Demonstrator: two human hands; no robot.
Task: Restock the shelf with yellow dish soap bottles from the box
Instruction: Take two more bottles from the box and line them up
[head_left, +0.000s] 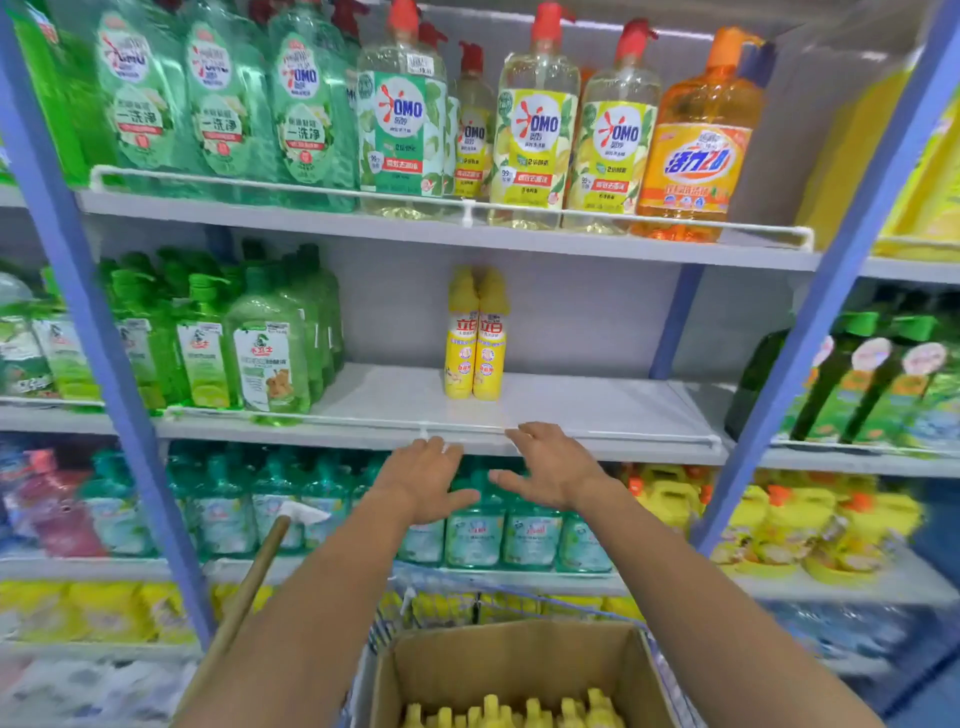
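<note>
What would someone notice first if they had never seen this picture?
Two yellow dish soap bottles stand side by side on the bare stretch of the middle shelf. Just below them, the left hand and right hand reach out open and empty, and a cardboard box packed with yellow caps sits at the bottom.

2 yellow bottles (475, 338), brown box (519, 670), blue shelf posts (831, 291).

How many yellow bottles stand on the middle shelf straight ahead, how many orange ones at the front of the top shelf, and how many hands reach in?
Yellow bottles: 2
Orange bottle: 1
Hands, left hand and right hand: 2
Total: 5
</note>
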